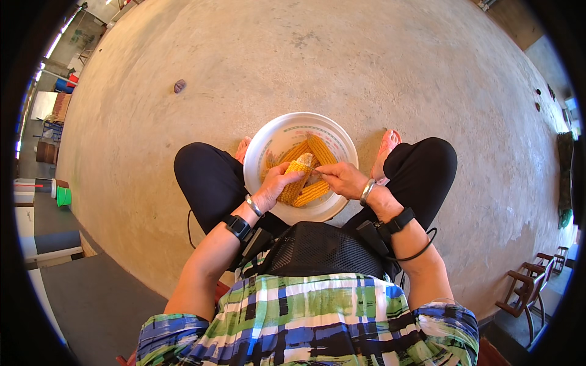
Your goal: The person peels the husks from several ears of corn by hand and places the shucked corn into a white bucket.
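A corn cob [293, 184] with yellow kernels lies in the grip of my left hand [277, 183], its pale, stripped end pointing up and away from me. My right hand [341, 179] closes on a thin, pointed tool [314, 169], whose tip is at the cob near the stripped part; what kind of tool it is I cannot tell. Beneath both hands stands a white basin [260, 137] between my knees. More whole yellow corn cobs [321, 150] lie inside it, one of them [312, 193] close under the held cob.
Around the basin spreads a concrete floor [256, 68], with a small dark crumpled thing [179, 86] on it. My sandalled feet flank the basin. A green bucket [63, 196] stands at the far left, and brown wooden chairs [522, 290] stand at the lower right.
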Motion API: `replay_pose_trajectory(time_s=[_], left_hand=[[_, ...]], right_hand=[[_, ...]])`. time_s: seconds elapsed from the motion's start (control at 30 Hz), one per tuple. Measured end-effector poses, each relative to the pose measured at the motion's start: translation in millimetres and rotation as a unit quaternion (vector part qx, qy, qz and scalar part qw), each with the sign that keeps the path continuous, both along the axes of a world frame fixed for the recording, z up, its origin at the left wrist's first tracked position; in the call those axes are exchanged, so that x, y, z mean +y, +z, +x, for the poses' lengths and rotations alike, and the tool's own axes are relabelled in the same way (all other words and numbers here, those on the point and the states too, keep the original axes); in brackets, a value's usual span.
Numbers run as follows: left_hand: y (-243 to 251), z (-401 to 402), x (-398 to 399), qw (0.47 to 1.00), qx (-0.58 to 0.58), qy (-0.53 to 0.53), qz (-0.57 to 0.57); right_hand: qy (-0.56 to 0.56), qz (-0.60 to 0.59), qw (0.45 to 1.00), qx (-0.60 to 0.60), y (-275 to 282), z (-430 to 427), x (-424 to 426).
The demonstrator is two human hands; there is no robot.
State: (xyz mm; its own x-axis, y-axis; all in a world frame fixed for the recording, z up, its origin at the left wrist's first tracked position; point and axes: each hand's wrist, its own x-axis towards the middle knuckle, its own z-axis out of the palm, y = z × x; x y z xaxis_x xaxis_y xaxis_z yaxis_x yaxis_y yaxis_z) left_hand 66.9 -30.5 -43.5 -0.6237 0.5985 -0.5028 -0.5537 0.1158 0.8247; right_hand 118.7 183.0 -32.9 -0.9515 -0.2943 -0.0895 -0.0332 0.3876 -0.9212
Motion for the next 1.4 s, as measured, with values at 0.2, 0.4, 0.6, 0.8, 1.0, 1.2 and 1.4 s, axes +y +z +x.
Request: replay_pose_trajectory(time_s=[0.2, 0.4, 0.6, 0.8, 1.0, 1.2, 1.4], left_hand=[[-4.3, 3.0, 2.0, 0.997, 0.073, 0.007, -0.038], [-15.3, 4.5, 4.0, 0.988, 0.13, 0.031, -0.081], [-20.9, 3.8, 6.1, 0.988, 0.107, 0.065, -0.092], [-2.1, 0.0, 10.2, 0.987, -0.096, 0.119, 0.038], [-3.6, -1.1, 7.5, 0.988, -0.082, 0.117, 0.058], [2.9, -1.3, 6.8, 0.988, -0.088, 0.114, 0.047], [5.7, -1.1, 4.5, 0.992, -0.068, 0.089, 0.052]], right_hand=[[0.022, 0.015, 0.994, -0.102, 5.6, -2.9, 1.0], [-0.006, 0.043, 0.975, -0.219, 19.9, -8.9, -10.6], [-0.058, 0.008, 0.976, -0.21, 6.8, -12.5, -23.7], [-0.106, -0.039, 0.97, -0.214, 12.4, -16.0, -31.1], [-0.097, -0.019, 0.982, -0.164, 15.9, -11.7, -25.0], [-0.062, -0.025, 0.984, -0.162, 13.8, -6.7, -19.4], [-0.028, -0.016, 0.993, -0.11, 16.0, -7.7, -7.5]])
